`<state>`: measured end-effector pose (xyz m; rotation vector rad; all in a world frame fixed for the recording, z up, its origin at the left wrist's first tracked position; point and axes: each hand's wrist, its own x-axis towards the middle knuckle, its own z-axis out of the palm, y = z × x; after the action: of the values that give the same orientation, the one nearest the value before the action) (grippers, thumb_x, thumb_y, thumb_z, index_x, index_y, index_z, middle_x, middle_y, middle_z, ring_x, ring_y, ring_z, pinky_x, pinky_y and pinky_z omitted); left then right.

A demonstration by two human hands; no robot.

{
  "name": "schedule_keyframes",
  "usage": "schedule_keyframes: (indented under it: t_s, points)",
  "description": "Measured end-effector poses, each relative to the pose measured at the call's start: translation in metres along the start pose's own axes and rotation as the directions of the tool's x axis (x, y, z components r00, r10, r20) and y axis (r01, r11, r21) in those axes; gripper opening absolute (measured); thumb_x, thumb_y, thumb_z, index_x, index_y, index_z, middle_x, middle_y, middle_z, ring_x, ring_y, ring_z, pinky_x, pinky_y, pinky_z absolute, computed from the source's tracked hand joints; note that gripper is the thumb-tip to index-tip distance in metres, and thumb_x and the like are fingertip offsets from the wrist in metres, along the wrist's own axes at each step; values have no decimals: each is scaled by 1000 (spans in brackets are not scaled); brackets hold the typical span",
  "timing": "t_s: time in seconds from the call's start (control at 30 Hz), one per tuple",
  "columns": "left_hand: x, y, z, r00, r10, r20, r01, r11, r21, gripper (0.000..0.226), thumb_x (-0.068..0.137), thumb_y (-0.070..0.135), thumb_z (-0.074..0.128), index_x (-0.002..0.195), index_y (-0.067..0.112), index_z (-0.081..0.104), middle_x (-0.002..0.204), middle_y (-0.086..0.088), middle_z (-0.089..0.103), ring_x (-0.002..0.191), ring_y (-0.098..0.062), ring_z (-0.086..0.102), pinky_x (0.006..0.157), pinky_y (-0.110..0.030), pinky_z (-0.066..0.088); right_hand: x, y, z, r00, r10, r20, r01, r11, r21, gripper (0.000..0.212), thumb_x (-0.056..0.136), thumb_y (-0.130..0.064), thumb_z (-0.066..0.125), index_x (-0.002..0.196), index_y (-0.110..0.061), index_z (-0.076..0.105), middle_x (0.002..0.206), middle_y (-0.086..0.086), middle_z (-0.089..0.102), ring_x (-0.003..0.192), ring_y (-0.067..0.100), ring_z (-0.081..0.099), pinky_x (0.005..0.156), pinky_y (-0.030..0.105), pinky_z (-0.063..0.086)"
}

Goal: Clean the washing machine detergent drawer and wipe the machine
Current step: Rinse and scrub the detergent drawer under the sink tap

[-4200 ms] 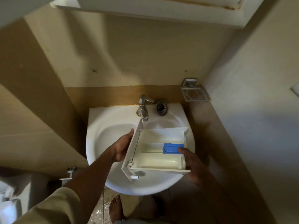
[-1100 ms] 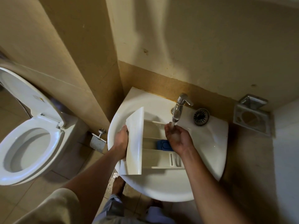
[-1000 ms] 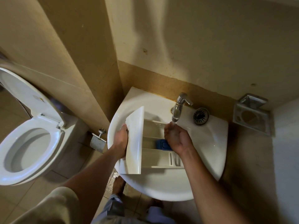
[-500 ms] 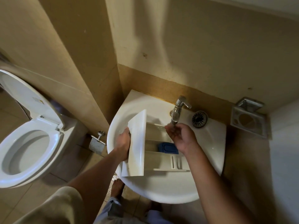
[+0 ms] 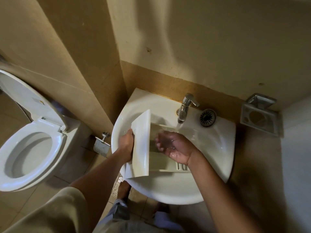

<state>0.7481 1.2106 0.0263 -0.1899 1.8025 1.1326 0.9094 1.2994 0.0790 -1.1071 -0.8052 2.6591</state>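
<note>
Rinse | detergent drawer (image 5: pixel 140 145) over sink (image 5: pixel 218 145), tap (image 5: pixel 184 109) at 1 o'clock | left hand (image 5: pixel 126 147) grip clamps its front panel | right hand (image 5: pixel 175 146) cupped open, catching water | risk — wet plastic slips, splashing the floor (image 5: pixel 15 199).

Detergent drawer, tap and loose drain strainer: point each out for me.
Detergent drawer (image 5: pixel 141 145), head view, on its white front panel.
Tap (image 5: pixel 184 109), head view, on its chrome body.
Drain strainer (image 5: pixel 207 117), head view, on its slotted centre.
</note>
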Motion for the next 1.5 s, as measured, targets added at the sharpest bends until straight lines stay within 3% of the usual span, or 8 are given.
schedule_keyframes:
  t_s: [0.2, 0.43, 0.6, 0.77, 0.87, 1.0, 1.27, 1.5]
  points:
    - [-3, -1, 2, 1000, -10, 24, 10, 1000, -20, 40, 103, 42, 43, 113, 10, 65, 87, -9, 66, 78, -25, 62, 76, -37, 52, -20, 36, 3, 973, -171, -155, -149, 48, -988, 18, 88, 0, 47, 86, 1, 65, 84, 17, 65, 73, 29, 62, 57, 33, 45]
    - [-1, -3, 3, 1000, -24, -6, 24, 1000, -5, 40, 104, 47, 40, 116, 14, 59, 92, -8, 63, 81, -24, 58, 85, -42, 46, -12, -7, -56, 733, -322, -599, 178, 941, -289, 23, 89, 6, 47, 89, -2, 68, 88, 19, 68, 72, 25, 67, 73, 33, 60]
    - [0, -1, 1, 999, -48, 4, 48, 999, 3, 42, 102, 50, 40, 118, 17, 60, 99, -10, 66, 88, -26, 61, 90, -45, 50, 21, -21, -55, 914, -72, -399, 249, 877, 411, 22, 96, -6, 47, 105, 6, 63, 93, 21, 70, 88, 32, 70, 89, 38, 56]
    - [5, 1, -5, 999, -31, -7, 32, 999, 3, 40, 103, 48, 41, 121, 16, 58, 98, -9, 65, 90, -26, 60, 104, -51, 47, 42, -4, -38, 981, -67, -184, 141, 894, 425, 22, 96, -13, 45, 79, -9, 59, 68, 5, 62, 61, 17, 58, 59, 26, 48]
    - [5, 5, -6, 1000, -12, -4, 12, 1000, 9, 37, 103, 48, 41, 119, 18, 56, 96, -9, 63, 88, -25, 60, 105, -52, 47, 18, -2, -24, 994, -46, -103, 39, 997, -69, 22, 97, -6, 46, 83, -8, 63, 68, 3, 60, 56, 14, 54, 51, 22, 44]
    - [-1, 5, -4, 999, -32, -12, 32, 999, 23, 39, 100, 52, 43, 118, 20, 57, 106, -11, 65, 95, -28, 61, 103, -53, 48, -1, 12, -21, 919, -332, -211, -33, 471, -882, 34, 85, 16, 53, 100, -7, 74, 89, 10, 73, 78, 21, 71, 71, 32, 61]
    - [-20, 5, -1, 998, -63, -5, 63, 998, 9, 43, 99, 52, 42, 116, 16, 59, 101, -12, 64, 90, -28, 59, 88, -47, 48, -25, -62, -22, 333, -884, -327, -158, 290, -944, 17, 86, -16, 60, 100, -11, 68, 98, 9, 71, 88, 27, 64, 69, 29, 42]
    - [-32, 14, -2, 1000, 5, 13, -6, 999, 34, 39, 103, 50, 41, 119, 19, 58, 107, -10, 65, 92, -25, 60, 98, -48, 49, 7, -101, 8, 663, -663, -347, -394, 85, -915, 38, 97, -15, 53, 134, -8, 53, 124, 14, 65, 114, 32, 62, 72, 29, 41]
